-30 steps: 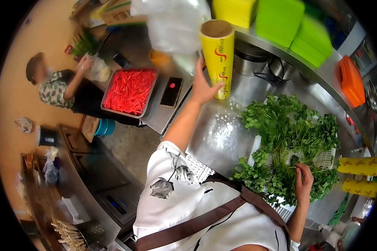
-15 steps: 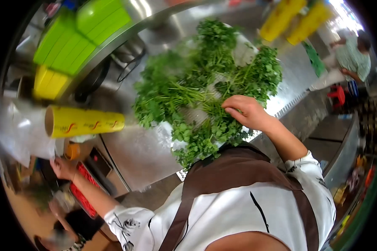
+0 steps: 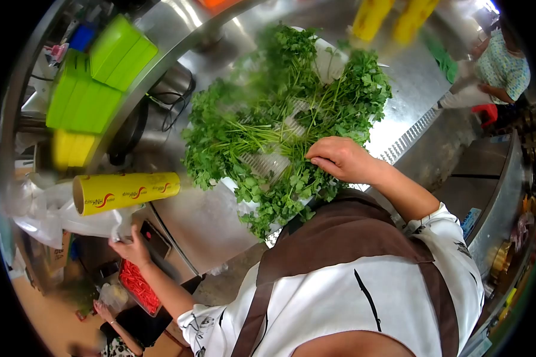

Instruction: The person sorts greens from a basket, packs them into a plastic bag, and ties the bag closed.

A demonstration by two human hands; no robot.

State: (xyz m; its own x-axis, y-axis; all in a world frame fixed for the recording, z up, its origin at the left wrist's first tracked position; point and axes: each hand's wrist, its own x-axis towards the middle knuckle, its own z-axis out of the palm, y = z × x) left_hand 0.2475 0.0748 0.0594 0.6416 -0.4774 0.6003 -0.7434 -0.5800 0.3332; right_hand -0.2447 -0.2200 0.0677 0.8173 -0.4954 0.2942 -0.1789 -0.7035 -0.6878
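A large heap of cilantro (image 3: pixel 232 134), leafy and green with long stems, spreads over a pale ribbed tray (image 3: pixel 268 166) on the metal counter. My right hand (image 3: pixel 345 159) rests at the near right of the heap, fingers bent and closed on cilantro stems; the fingertips are partly hidden. Out to the left, my left hand (image 3: pixel 132 247) is at the lower edge of a white plastic bag (image 3: pixel 89 217). Its thumb and fingers are apart, and the fingertips appear to touch the bag. Just above lies a yellow printed roll (image 3: pixel 128 191).
Green boxes (image 3: pixel 80 89) are stacked at upper left beside a black pan (image 3: pixel 131 131) and a cable. A tray of red strips (image 3: pixel 139 287) stands lower left, near another person's hand (image 3: pixel 103 310). Another person (image 3: pixel 500 68) stands at upper right. Yellow rolls (image 3: pixel 372 18) stand at the back.
My left hand has moved right and its fingers have spread from a pinch on the bag. The bag has shifted right too. My right hand stays at the cilantro; the view has shifted slightly.
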